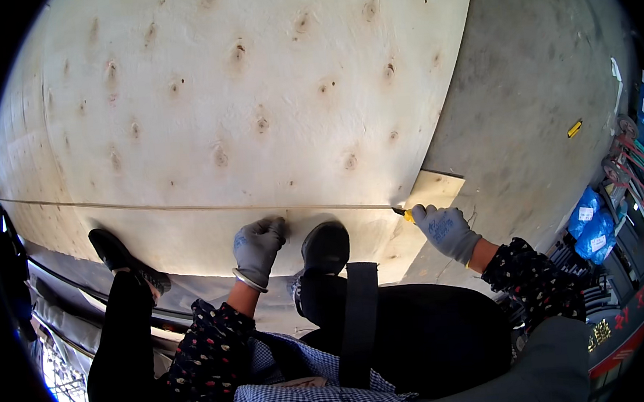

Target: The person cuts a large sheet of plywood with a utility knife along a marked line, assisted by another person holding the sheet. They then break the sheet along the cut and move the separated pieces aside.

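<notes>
A large pale plywood sheet (206, 112) with several dark knots lies over most of the floor ahead of me. Its near straight edge overlaps a thinner-looking strip of wood board (184, 242) on the near side. My right hand (445, 232), in a grey glove, grips a yellow utility knife (409, 215). The knife's dark tip meets the sheet's edge close to its right corner. My left hand (258, 247), also gloved in grey, rests on the near strip with its fingers curled in; what they hold, if anything, is hidden.
My black shoes (326, 246) stand on the near strip. At the right, a small yellow tool (575, 128) lies on the concrete floor (516, 115). Blue plastic bags (595, 232) and a wheeled red frame (633, 167) stand farther right. Dark rails (69, 283) run along the left.
</notes>
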`<state>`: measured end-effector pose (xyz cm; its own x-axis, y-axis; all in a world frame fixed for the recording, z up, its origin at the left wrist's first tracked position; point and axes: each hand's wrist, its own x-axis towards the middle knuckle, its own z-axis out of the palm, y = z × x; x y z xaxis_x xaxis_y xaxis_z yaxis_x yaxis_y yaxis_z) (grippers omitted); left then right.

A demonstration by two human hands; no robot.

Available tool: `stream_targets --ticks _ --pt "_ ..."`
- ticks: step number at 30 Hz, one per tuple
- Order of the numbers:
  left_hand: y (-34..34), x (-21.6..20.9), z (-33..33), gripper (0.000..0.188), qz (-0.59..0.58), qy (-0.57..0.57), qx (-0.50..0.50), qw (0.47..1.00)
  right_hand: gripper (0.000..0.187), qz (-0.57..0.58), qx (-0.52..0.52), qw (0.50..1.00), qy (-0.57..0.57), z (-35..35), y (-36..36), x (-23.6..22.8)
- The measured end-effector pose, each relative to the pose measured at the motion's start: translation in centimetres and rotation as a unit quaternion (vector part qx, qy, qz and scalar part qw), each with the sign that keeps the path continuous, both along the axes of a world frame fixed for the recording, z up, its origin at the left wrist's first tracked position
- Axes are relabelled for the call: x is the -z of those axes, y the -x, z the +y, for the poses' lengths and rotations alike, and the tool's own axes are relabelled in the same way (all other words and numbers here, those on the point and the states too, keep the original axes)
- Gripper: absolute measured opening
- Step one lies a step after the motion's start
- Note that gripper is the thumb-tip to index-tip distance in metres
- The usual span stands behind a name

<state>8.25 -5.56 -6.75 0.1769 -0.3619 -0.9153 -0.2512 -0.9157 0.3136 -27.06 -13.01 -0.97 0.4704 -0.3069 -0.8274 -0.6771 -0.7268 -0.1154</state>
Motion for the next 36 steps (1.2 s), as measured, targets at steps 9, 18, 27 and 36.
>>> stream_targets --ticks 9,18,27,36 --pt "-0.9 0.3 0.3 0.032 -0.001 0.015 0.047 0.999 0.021 -0.029 0.172 0.984 0.023 0.7 2.0 -4.2" --pt "-1.0 -0.1 -0.3 0.032 0.018 0.023 0.082 0.996 0.022 -0.107 0.129 0.986 -0.028 -1.0 -14.1 0.8" --pt "-1.7 0.1 -0.2 0.033 0.024 0.017 0.109 0.994 0.013 -0.132 0.037 0.990 -0.014 -1.6 -18.7 2.3" --pt "-1.1 0.3 0.1 0.032 0.011 0.024 0.094 0.995 0.015 -0.132 0.031 0.991 -0.005 -1.3 -19.6 2.4"
